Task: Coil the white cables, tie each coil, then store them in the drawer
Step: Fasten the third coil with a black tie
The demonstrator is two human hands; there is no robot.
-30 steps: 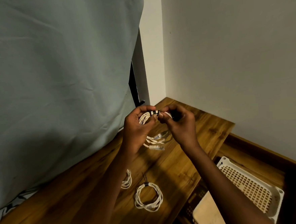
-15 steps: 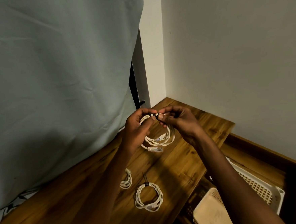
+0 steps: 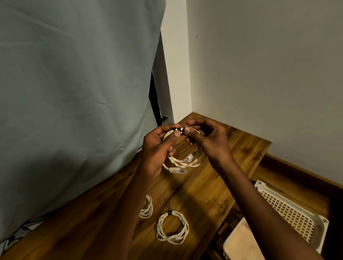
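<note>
Now | left hand (image 3: 157,149) pinches white cable coil (image 3: 186,161) at top | right hand (image 3: 210,141) pinches black tie (image 3: 180,131) there

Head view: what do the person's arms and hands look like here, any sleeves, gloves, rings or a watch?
Both forearms are bare as far as the frame shows; no sleeve comes into view. The left hand and right hand wear no gloves. No ring, watch or bracelet shows on the visible fingers or wrists. The light is dim, so fine marks cannot be told.
</note>
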